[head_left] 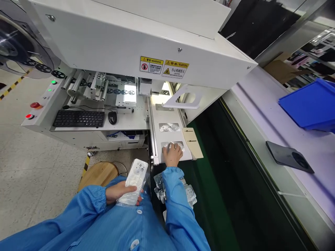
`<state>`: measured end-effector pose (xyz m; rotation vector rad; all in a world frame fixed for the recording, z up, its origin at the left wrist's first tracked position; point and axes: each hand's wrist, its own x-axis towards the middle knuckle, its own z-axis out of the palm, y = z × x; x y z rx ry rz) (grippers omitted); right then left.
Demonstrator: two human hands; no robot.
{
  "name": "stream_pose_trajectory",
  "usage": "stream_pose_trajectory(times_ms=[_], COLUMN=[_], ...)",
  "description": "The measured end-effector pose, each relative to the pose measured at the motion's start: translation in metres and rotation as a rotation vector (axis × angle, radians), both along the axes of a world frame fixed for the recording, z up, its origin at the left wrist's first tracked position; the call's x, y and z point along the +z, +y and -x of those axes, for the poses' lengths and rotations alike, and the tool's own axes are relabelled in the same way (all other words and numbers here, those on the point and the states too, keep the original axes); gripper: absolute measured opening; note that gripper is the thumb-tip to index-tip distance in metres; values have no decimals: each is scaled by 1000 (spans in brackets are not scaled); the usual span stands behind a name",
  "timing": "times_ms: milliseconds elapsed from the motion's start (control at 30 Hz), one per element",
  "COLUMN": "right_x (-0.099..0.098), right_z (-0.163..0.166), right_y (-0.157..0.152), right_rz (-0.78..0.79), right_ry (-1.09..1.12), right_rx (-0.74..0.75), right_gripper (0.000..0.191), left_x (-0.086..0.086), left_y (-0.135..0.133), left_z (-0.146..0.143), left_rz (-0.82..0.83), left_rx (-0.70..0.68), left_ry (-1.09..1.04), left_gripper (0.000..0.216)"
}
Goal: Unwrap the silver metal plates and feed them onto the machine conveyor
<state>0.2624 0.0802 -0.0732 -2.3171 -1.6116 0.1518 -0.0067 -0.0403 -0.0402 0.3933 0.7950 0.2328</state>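
My left hand [121, 191] is closed around a white phone case [136, 176] with round camera openings, held in front of my body. Thin clear plastic shows along its edges. Over the near end of the white feed track [170, 116], my right hand [172, 154] rests with its fingers spread on a greyish, shiny phone case [180, 144]. Farther along the track lies a second shiny case [169, 127], with another one [164, 107] close to the machine's opening. Several more cases [190, 193] lie in a loose pile below my right forearm, which partly hides them.
The white machine [117, 42] overhangs the track. A keyboard [79, 118] and mouse [112, 118] sit on its left ledge. A beige board [192, 143] adjoins the track. Right of it run a dark green belt [206, 195] and a pale bench with a blue bin [310, 104]. A wooden stool [98, 174] stands left.
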Motion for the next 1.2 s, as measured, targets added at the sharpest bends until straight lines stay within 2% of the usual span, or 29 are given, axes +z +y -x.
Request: stream_pose_trajectory(times_ms=[133,467,567,633,767,867,967,1033,1133,1200], right_x=[-9,0,14,29,61,78,82,77,60,42], right_z=[6,3,5,7,12,13,-4,-31,-86,-116], right_y=[-4,-5,-10,-20,-50,-72,-85,-96,-123,-148], right_rz=[93,40,-66,-96,120,201,148,32,-157,-138], right_ry=[-11,48,210,440,903,956,943,938,769,613], right_rx=[11,-5,29,103,420,503,424,281,-134,-380], right_gripper=[54,53,49,45,38,35,34,35,37,34], left_x=[2,4,4,3,2,0,-2,-4,-7,-10], left_y=[5,10,11,13,18,22,25,27,27,26], left_z=[-3,-7,-8,-10,-16,-22,-29,-34,-38,-36], left_rz=[-11,-41,-61,-75,-103,-122,-134,-138,-143,-150], left_rx=[-15,-87,-101,-124,-211,-296,-381,-449,-549,-580], left_ry=[-14,-43,-59,-75,-116,-146,-154,-143,-119,-100], left_gripper=[62,58,57,59,63,59,53,49,47,51])
